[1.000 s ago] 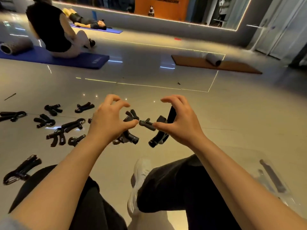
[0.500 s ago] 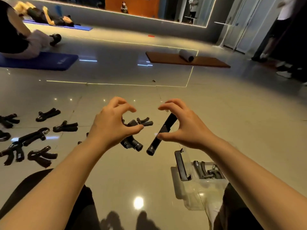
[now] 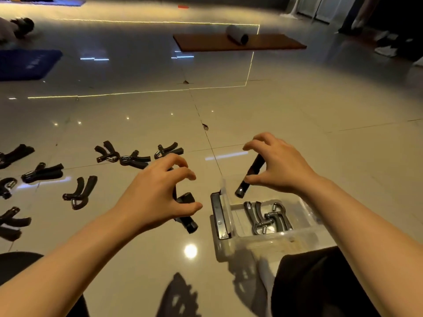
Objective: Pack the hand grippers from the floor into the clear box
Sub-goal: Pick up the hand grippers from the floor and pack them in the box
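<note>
My left hand [image 3: 158, 191] holds a black hand gripper [image 3: 186, 216] in curled fingers, just left of the clear box [image 3: 306, 232]. My right hand [image 3: 279, 165] pinches another black hand gripper [image 3: 249, 177] by its handle, tilted, its lower end hanging over the box's far left corner. Inside the box lie hand grippers [image 3: 267, 218] with metal springs. The box's black latch [image 3: 218, 216] runs along its left side. Several more hand grippers [image 3: 80, 192] lie scattered on the floor to the left.
My black-trousered knee [image 3: 320, 282] covers the box's near right corner. A brown mat [image 3: 238, 42] with a rolled grey mat [image 3: 237, 34] lies far ahead. A blue mat [image 3: 27, 62] lies at far left. People's feet stand at the top right.
My view has swung right and down, bringing the clear box fully into sight. Both hands have carried their grippers rightward and lower, toward the box.
</note>
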The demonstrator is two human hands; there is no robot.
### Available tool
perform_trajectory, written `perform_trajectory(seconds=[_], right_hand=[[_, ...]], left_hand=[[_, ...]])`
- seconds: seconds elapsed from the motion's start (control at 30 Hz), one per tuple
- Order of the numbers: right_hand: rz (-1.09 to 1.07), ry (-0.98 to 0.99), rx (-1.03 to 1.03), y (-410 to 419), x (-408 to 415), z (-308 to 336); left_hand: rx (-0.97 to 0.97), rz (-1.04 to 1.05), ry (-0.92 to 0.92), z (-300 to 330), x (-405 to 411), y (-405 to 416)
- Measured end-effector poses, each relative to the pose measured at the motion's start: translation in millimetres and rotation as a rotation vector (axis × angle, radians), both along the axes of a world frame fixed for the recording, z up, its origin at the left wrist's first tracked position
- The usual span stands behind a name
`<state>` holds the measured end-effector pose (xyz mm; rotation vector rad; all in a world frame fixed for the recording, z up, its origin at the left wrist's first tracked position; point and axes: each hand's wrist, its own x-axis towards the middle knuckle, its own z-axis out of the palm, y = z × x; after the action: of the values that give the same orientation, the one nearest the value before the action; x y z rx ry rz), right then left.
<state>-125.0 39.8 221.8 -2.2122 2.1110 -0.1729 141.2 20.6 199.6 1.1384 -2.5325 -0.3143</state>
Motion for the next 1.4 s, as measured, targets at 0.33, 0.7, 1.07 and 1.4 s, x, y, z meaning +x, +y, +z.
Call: perform_trajectory(seconds=[0.33, 0.7, 1.07, 1.4], right_hand=[[0.082, -0.018, 0.106, 32.8, -75.3, -0.6], [0.001, -0.315, -0.05, 42.8, -140.9, 7.4], [-0.079, -0.235, 0.178, 19.9, -150.0, -26.5], [0.08, -0.014, 0.414, -45.2, -120.3, -156.1]], left_hand=[[0.084, -0.009, -0.058, -31.0, -80.9, 40.3], [0.044, -0.17, -0.269, -4.2, -162.4, 25.9], [-0.056, -0.416, -0.34, -24.6, -191.0, -54.1], [-0.046, -0.486, -0.111, -122.7, -152.1, -104.9]])
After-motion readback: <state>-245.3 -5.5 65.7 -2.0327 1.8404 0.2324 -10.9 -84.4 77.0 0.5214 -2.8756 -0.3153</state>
